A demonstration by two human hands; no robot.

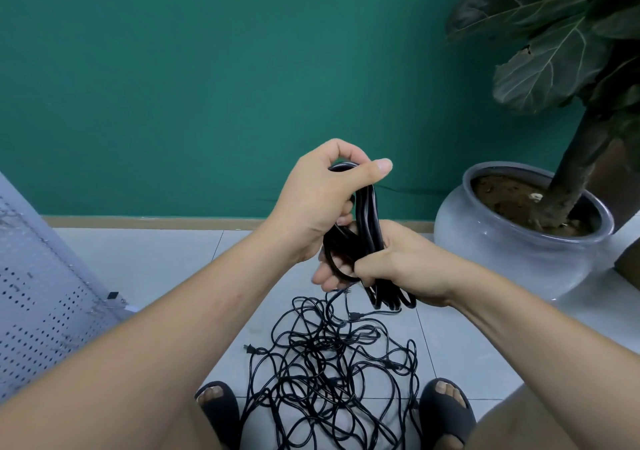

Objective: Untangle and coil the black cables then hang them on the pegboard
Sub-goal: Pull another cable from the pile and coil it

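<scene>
A coil of black cable (367,217) hangs upright between my hands at the centre of the view. My left hand (318,203) grips the top of the coil, with the thumb stretched over the loops. Lower down, my right hand (398,262) is wrapped round the middle of the same coil, and the bottom loops stick out below the fist. A tangled heap of black cables (329,373) lies on the tiled floor between my feet, with a plug (248,348) at its left edge. The white pegboard (38,297) leans at the far left.
A grey ceramic pot (512,259) with a large-leafed plant stands on the floor at the right, close to my right hand. A green wall rises behind. My feet in dark slippers (218,408) flank the cable heap.
</scene>
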